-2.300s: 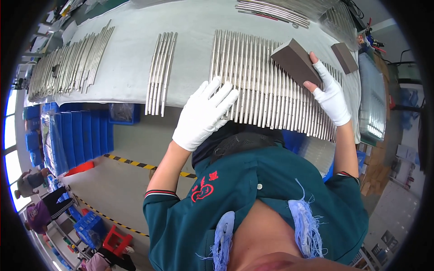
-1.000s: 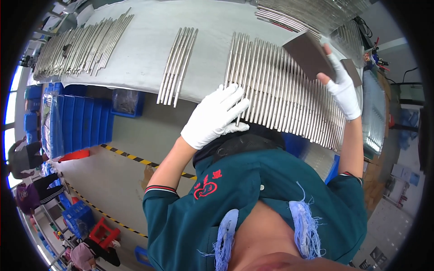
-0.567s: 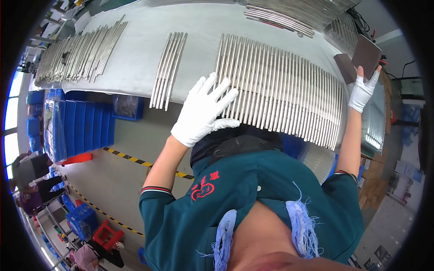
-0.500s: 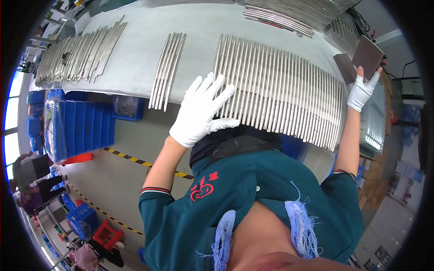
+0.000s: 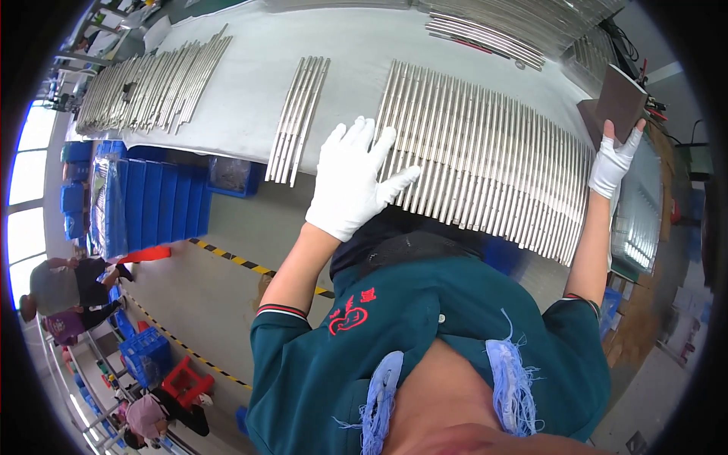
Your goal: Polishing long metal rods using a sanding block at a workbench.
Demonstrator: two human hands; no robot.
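A wide row of thin silvery metal rods (image 5: 485, 155) lies side by side on the white-covered table in front of me. Over its left end is my left hand (image 5: 353, 178), white-gloved, palm down with fingers spread and holding nothing; whether it touches the rods I cannot tell. Left of this hand lies a small group of similar rods (image 5: 298, 121). Beyond the row's right end, my right hand (image 5: 613, 165), gloved with two bare fingertips, grips the lower edge of a flat dark brown block (image 5: 622, 102). A second brown block (image 5: 594, 121) sits just behind it, partly hidden.
More rods (image 5: 155, 83) are spread at the table's far left, others (image 5: 485, 38) at the back. Clear plastic trays (image 5: 531, 26) are stacked behind. Blue bins (image 5: 163, 197) stand below the table's left edge. Other people (image 5: 64, 292) are at the lower left.
The whole view has shifted slightly, so the table and rods appear farther right. My left thumb has lifted away from the rods' near ends. The right hand keeps its grip on the brown block.
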